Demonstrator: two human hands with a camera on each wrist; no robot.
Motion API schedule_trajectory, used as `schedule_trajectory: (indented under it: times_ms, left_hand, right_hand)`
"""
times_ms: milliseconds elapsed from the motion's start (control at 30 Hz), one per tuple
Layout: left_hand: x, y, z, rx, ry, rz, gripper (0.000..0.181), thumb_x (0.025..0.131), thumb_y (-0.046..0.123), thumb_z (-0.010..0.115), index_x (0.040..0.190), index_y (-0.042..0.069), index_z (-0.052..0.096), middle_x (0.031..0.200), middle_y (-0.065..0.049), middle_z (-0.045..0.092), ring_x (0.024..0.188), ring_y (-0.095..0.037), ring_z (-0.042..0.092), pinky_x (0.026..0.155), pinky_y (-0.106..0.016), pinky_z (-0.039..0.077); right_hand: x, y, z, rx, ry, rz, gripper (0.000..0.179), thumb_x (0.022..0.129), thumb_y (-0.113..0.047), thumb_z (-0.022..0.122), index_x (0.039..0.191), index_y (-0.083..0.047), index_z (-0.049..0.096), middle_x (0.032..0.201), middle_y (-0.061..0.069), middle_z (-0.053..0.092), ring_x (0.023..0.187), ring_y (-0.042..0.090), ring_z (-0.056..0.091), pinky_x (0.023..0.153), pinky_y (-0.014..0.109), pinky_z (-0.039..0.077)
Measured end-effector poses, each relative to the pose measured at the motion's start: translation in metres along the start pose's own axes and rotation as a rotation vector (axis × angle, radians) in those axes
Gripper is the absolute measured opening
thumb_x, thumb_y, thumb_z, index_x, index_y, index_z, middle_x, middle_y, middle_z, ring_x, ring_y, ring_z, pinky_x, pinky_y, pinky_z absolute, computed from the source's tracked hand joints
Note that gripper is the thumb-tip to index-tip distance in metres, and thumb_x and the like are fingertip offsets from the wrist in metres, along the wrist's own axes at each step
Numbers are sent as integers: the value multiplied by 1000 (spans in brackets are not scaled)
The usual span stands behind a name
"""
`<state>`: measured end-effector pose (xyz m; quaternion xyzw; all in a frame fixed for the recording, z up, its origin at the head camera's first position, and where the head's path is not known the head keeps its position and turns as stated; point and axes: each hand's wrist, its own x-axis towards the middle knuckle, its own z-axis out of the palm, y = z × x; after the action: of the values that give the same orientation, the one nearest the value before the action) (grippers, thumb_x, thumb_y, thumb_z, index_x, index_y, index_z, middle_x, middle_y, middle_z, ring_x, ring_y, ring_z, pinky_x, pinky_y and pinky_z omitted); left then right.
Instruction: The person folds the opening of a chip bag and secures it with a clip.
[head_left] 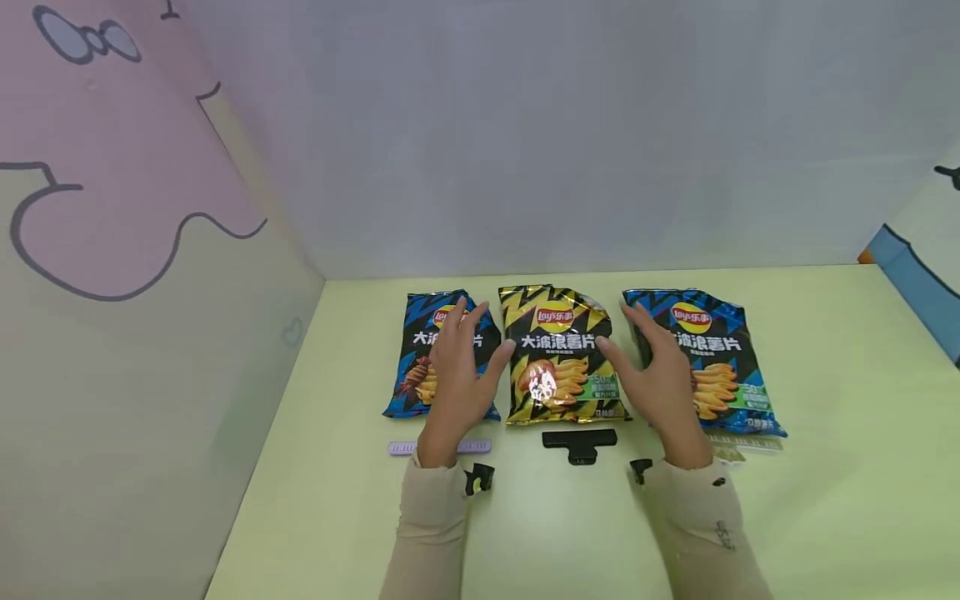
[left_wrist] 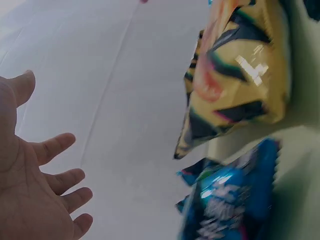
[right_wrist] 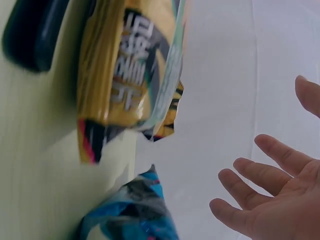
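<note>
Three Lay's potato chip bags lie in a row on the table. The yellow bag (head_left: 558, 371) is in the middle, between the hands. My left hand (head_left: 459, 371) hovers over the right part of the left blue bag (head_left: 416, 358), fingers spread. Over the left part of the right blue bag (head_left: 723, 375) is my right hand (head_left: 662, 379), also with spread fingers. Both thumbs point toward the yellow bag. In the left wrist view the left hand (left_wrist: 40, 185) holds nothing; the right hand (right_wrist: 275, 195) is likewise bare in the right wrist view.
In front of the bags lie a lilac sealing clip (head_left: 476, 447), a black bag clip (head_left: 581, 440) and a whitish clip (head_left: 757, 444); the left and right ones are partly hidden by the wrists. A pale wall (head_left: 570, 167) stands behind the table (head_left: 555, 533).
</note>
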<state>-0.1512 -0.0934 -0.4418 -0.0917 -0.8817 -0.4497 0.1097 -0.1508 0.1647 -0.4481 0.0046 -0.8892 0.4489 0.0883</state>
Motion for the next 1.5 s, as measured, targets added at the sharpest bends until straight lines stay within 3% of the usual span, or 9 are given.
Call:
schedule_trajectory:
  times_ms: [133,267,433,633,933,1167,1300,1500]
  left_hand:
    - [6,1,10,-41,-31,-12,81,96,74,37,156,20,34,170,-9,14,156,-42,16,119,-73,9]
    - [2,5,16,-149,-63,-56,71,100,65,43,157,25,33,171,-1,12,157,-38,16,118,-73,20]
    - [-3,10,24,-243,-114,-69,72,100,64,44,157,22,33,170,-6,16,156,-38,20,119,-71,22]
    - [-3,10,31,-245,-130,-77,70,100,63,44,156,21,33,168,-14,19,155,-39,22,119,-70,23]
    - [-3,-1,43,-235,-191,-166,74,100,63,45,159,21,26,172,-10,5,157,-40,14,118,-73,20]
    - [-3,-6,48,-251,-210,-236,80,98,66,46,161,24,20,172,-11,-2,157,-43,10,118,-74,17]
    - [-4,-8,52,-246,-235,-240,81,98,66,45,162,24,17,172,-11,-5,157,-43,8,119,-72,17]
    - [-4,-8,51,-244,-202,-241,78,100,62,45,161,21,19,172,-14,-4,157,-44,9,119,-72,17]
  right_hand:
    - [4,-5,3,23,0,-14,64,97,-41,66,154,-22,43,166,8,32,151,44,28,116,72,25]
    - [1,-6,7,11,-37,-21,62,98,-39,65,153,-17,45,167,8,29,151,46,26,115,74,22]
    - [-2,-5,11,-12,-63,-27,65,98,-38,66,153,-13,44,168,13,24,151,49,23,114,76,20]
    - [1,-5,14,-11,-81,-28,67,98,-39,65,155,-14,40,169,12,22,152,49,22,115,76,20]
    - [3,-1,14,-67,-205,79,76,100,-47,59,160,-14,27,165,24,25,150,53,24,113,75,27]
    - [3,2,17,-89,-229,46,73,101,-42,58,159,-9,28,164,28,25,148,54,27,113,73,29]
    - [2,2,18,-93,-235,40,72,102,-41,57,158,-7,28,163,28,26,146,54,29,112,73,31]
    - [3,3,20,-101,-272,54,75,103,-40,56,159,-4,23,165,32,16,149,56,20,115,73,24]
